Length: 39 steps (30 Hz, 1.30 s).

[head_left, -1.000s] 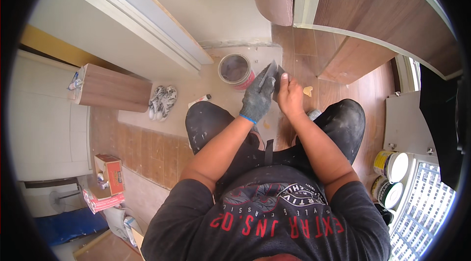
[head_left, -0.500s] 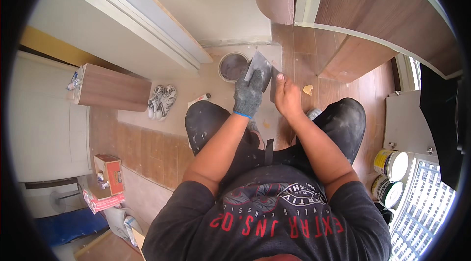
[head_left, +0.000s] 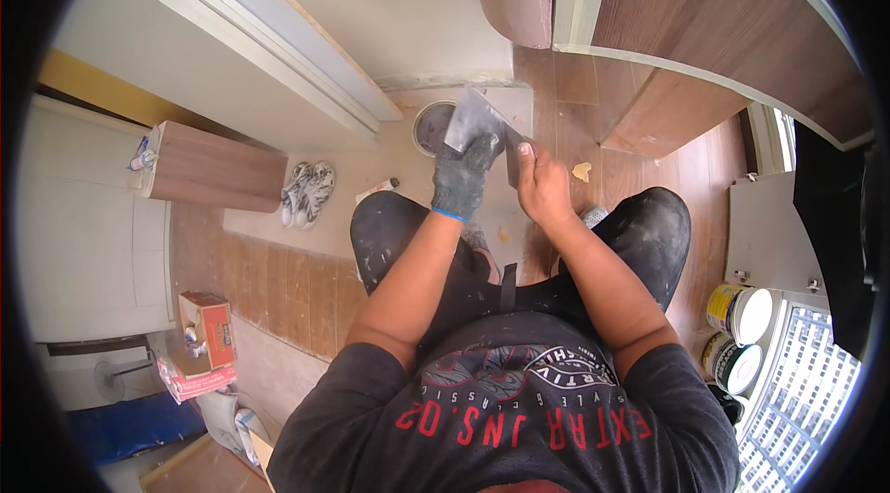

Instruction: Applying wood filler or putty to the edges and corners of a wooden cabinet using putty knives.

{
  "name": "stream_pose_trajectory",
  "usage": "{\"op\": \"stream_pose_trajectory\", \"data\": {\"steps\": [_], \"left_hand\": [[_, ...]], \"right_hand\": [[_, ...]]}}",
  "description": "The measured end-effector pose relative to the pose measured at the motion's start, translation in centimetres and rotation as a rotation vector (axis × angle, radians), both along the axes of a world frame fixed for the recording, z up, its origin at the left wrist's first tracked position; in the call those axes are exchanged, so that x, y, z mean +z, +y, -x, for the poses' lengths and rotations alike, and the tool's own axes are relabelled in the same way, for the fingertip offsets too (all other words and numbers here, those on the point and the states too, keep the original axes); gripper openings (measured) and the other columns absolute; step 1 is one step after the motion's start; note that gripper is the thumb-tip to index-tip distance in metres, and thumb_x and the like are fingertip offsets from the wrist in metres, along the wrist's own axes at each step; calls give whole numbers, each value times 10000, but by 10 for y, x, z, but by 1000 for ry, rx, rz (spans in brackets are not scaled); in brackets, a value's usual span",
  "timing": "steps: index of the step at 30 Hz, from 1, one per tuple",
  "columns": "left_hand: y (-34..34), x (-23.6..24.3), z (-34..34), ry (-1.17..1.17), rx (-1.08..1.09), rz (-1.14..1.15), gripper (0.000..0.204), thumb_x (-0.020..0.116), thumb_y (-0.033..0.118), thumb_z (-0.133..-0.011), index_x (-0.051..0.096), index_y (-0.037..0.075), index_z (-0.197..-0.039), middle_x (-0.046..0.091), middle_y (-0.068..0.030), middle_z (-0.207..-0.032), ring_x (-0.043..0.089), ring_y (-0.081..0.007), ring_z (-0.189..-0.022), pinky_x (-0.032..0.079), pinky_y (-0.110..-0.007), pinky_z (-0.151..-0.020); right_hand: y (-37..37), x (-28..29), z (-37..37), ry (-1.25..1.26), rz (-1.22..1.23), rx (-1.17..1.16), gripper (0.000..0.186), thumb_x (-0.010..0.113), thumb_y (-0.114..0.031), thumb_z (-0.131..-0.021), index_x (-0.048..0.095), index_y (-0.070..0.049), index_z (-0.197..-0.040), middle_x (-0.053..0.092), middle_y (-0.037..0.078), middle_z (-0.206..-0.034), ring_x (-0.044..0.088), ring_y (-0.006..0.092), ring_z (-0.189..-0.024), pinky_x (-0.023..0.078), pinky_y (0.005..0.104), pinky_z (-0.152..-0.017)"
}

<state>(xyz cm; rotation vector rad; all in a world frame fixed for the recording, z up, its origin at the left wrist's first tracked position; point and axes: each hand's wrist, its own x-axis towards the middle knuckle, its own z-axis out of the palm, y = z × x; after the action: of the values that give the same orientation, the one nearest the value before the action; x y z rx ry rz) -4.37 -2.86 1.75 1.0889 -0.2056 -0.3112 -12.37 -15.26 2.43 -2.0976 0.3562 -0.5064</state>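
Observation:
My left hand [head_left: 459, 176], in a grey glove with a blue cuff, is closed on a broad metal putty knife [head_left: 471, 115], its flat blade tilted over the edge of a bucket [head_left: 433, 130] on the floor. My bare right hand [head_left: 542, 183] grips a darker scraper [head_left: 512, 159], thumb on top, its blade against or very close to the other one; contact is hard to tell. The bucket's opening shows grey inside and is partly hidden by the blade and glove. A small white tube [head_left: 375, 189] lies beside my left knee.
Patterned sneakers [head_left: 308, 195] and a wood-look box [head_left: 209, 169] are at left, cardboard boxes [head_left: 206, 335] lower left. A wooden panel [head_left: 672, 108] leans at right above a yellowish scrap [head_left: 582, 170]; paint buckets [head_left: 737, 312] sit by the window. A white door frame [head_left: 278, 48] borders the upper left.
My left hand has moved left with its knife, whose blade has swung leftward over the bucket and now shows more of its flat face. My right hand has shifted slightly left.

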Motion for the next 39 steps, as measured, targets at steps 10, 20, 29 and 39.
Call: {"op": "stream_pose_trajectory", "data": {"steps": [10,20,29,39], "left_hand": [[-15,1,14,-186,-13,-275,370,594,103,-958,566,-31,-1302,653,-96,-1237,621,-166,-1050,488,-319,-928],[-5,1,16,-438,-76,-598,435,608,95,-948,511,-44,-1349,628,-147,-1281,607,-194,-1150,466,-318,-980],[21,38,-8,164,-265,-583,750,710,-38,-838,361,25,-1499,505,-113,-1418,512,-187,-1262,444,-334,-1049],[19,9,0,-794,-170,-845,428,680,145,-893,606,122,-1314,643,-199,-1205,641,-374,-1037,511,-439,-904]], "right_hand": [[-1,-13,-3,34,-134,-128,381,461,-275,-1025,636,64,-1031,635,326,-797,628,504,-772,496,517,-703],[-35,-36,-21,75,-451,-286,571,480,-420,-1021,613,124,-908,623,236,-794,593,309,-800,467,401,-768],[-56,-45,-27,129,-893,-363,600,569,-460,-976,561,77,-1244,636,133,-1016,558,214,-883,463,344,-803],[-68,-24,-17,11,-951,-272,464,624,-369,-957,612,47,-1161,670,105,-923,582,186,-807,478,343,-751]]}}
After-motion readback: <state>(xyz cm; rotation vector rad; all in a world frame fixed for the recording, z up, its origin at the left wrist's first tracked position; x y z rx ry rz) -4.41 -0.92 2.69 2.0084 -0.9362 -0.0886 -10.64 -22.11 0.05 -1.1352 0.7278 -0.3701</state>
